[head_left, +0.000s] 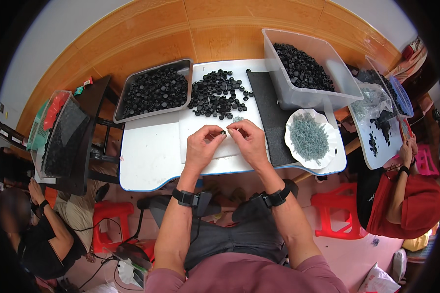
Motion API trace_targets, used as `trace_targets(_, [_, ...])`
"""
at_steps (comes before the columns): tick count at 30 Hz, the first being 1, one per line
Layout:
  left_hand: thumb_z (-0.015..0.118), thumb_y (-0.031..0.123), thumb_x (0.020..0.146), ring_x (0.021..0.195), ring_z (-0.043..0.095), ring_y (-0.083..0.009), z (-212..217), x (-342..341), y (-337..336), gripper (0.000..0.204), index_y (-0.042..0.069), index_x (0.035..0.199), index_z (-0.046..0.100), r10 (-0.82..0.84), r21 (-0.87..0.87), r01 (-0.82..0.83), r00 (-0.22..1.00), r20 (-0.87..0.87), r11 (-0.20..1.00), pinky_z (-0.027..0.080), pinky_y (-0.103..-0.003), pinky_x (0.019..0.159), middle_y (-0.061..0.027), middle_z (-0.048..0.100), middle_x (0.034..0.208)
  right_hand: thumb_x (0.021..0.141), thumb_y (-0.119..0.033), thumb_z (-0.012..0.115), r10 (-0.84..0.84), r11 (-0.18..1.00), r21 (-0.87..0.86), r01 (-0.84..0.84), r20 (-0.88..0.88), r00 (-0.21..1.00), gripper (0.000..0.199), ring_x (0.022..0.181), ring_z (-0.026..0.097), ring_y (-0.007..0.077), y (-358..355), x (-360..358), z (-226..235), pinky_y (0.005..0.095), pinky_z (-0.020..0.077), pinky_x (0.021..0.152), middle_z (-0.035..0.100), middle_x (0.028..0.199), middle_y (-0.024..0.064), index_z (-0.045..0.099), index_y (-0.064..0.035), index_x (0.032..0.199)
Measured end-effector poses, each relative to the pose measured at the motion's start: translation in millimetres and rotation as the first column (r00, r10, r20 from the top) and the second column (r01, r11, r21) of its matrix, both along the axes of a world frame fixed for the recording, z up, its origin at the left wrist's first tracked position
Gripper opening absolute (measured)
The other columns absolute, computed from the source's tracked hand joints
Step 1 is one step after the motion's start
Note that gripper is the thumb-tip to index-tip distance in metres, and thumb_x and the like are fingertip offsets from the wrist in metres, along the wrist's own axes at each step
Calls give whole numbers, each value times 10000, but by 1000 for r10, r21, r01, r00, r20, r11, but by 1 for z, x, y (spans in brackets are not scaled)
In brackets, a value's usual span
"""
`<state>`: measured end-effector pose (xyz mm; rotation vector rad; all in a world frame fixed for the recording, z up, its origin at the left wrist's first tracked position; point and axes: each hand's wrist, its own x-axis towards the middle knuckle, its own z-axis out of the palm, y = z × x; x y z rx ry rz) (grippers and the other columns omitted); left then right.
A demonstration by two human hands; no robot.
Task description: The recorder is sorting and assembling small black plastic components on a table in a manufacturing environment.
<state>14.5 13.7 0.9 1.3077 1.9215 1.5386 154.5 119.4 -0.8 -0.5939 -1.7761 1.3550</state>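
Note:
Over the near middle of the white table (146,156), my two hands almost meet. My left hand (199,147) pinches a small black round cap (223,132) between thumb and forefinger. Beside it, my right hand (252,145) is closed in a pinch at the cap's side; what its fingertips hold is too small to make out. Just beyond my fingers lies a loose spread of black caps (217,93), with a few pale grey-green bits (237,118) nearest me. A white scalloped dish (334,141) at the right holds many slim grey-green pieces (308,136).
A metal tray (117,117) of black caps stands back left. A clear plastic bin (318,101) of black parts stands back right, by a dark mat (274,132). Co-workers sit on both sides, at left (58,234) and right (401,205). Red stools (335,210) flank me.

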Motion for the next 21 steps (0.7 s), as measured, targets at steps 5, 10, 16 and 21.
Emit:
trace_targets(5, [785, 98, 909, 853, 730, -121, -5, -2, 0, 209, -3, 1081, 721, -25, 52, 14, 979, 205, 999, 568, -258, 776, -71, 774, 942, 899, -6, 718, 26, 996, 81, -28, 28, 999, 145, 713, 566, 69, -2, -2, 3, 219, 460, 637, 688, 940, 30, 758, -15, 1038])
trace_targets(10, [736, 105, 942, 841, 716, -104, -6, -1, 2, 204, -3, 1110, 693, -64, 90, 50, 984, 165, 995, 556, -257, 768, -84, 780, 923, 881, 2, 730, 20, 997, 74, -23, 34, 999, 151, 691, 542, 61, -2, -2, 3, 215, 444, 615, 689, 939, 25, 757, -21, 1028])
trace_targets(16, [681, 127, 975, 746, 671, -98, -7, -6, -1, 159, 7, 1077, 659, -48, 5, 48, 980, 192, 999, 520, -266, 705, -78, 778, 834, 868, -1, 746, 21, 996, 91, -23, 24, 999, 154, 683, 574, 73, -3, -4, 1, 224, 464, 604, 707, 935, 36, 757, -29, 1018])
trace_targets(21, [683, 118, 964, 752, 677, -108, -5, -5, 1, 169, 3, 1083, 651, -64, -5, 67, 978, 199, 998, 525, -272, 710, -85, 775, 850, 860, -2, 746, 1, 995, 100, -2, 11, 1000, 166, 682, 617, 88, -3, -4, -1, 237, 486, 593, 727, 928, 52, 761, -36, 1022])
